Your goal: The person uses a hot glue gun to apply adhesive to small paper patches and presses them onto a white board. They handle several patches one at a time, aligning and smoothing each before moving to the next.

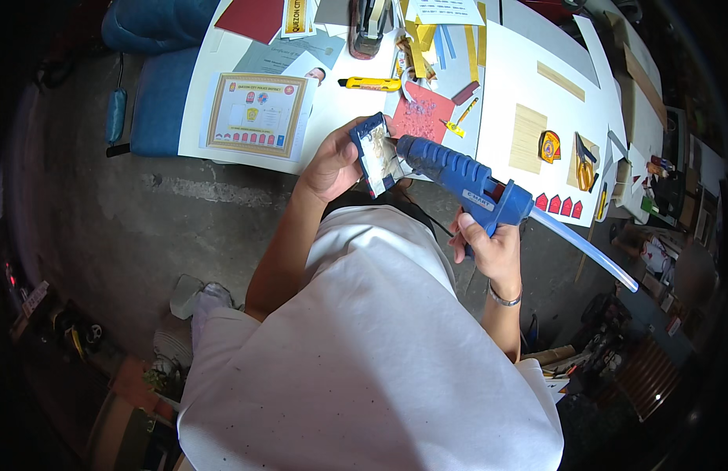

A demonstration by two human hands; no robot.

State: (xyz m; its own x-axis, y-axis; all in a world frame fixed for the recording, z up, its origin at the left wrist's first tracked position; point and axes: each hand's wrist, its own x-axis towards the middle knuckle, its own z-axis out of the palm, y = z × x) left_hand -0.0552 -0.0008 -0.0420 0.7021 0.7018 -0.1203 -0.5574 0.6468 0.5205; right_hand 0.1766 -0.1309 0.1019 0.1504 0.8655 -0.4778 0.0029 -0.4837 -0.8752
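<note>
My right hand point(489, 245) is wrapped round the handle of a blue hot glue gun point(460, 176), with a long, clear glue stick point(587, 250) sticking out of its back end. The gun's nozzle end points left and overlaps the edge of a small dark-blue rectangular piece with a pale, glossy face point(377, 158); whether they touch I cannot tell. That piece is gripped and tilted up in my left hand point(334, 165), just off the table's front edge. Its exact kind does not show.
On the white table point(321, 118) lie a framed certificate point(254, 116), a yellow cutter knife point(369, 84), a tape dispenser point(369, 30) and a red sheet point(420, 112). Farther right are wood pieces point(529, 140), red house-shaped cutouts point(559, 206) and orange-handled scissors point(585, 169). A blue chair point(164, 102) stands left.
</note>
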